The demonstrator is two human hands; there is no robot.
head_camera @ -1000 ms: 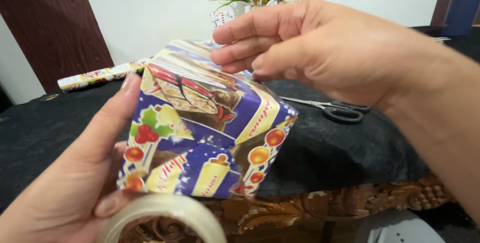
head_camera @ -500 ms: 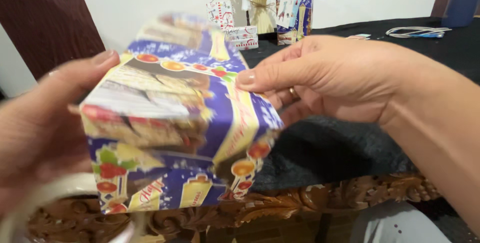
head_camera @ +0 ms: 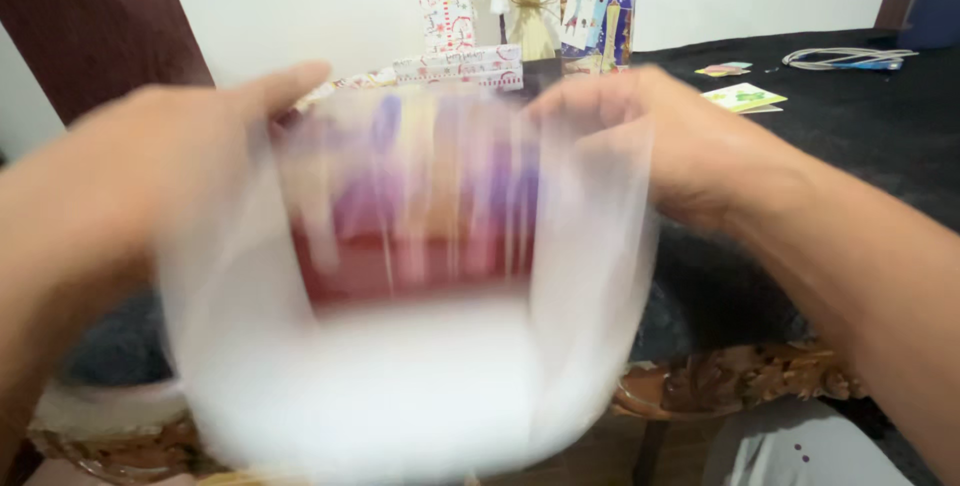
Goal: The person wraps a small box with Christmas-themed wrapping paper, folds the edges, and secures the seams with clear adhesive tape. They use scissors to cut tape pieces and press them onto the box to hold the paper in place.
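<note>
A gift-wrapped box [head_camera: 410, 196] in blue, yellow and red patterned paper is held up in front of me, heavily smeared by motion. My left hand [head_camera: 170, 166] grips its left side with the fingers over the top edge. My right hand [head_camera: 650, 136] holds its right side. A pale blurred streak covers the box's lower half. A clear tape roll [head_camera: 100, 416] shows as a faint ring low on the left, under my left forearm; whether it hangs on that hand I cannot tell.
The table with a black cloth [head_camera: 860, 156] has a carved wooden edge [head_camera: 740, 386]. At the back stand a vase of flowers [head_camera: 530, 16], a wrapped gift bag [head_camera: 600, 6] and small wrapped boxes [head_camera: 470, 61]. Cards [head_camera: 745, 96] and a coiled cable [head_camera: 845, 58] lie to the right.
The box has been turned and lifted quickly between both hands and is now blurred. My right hand moved from its top to its right side. The view tilted, so the scissors are out of sight.
</note>
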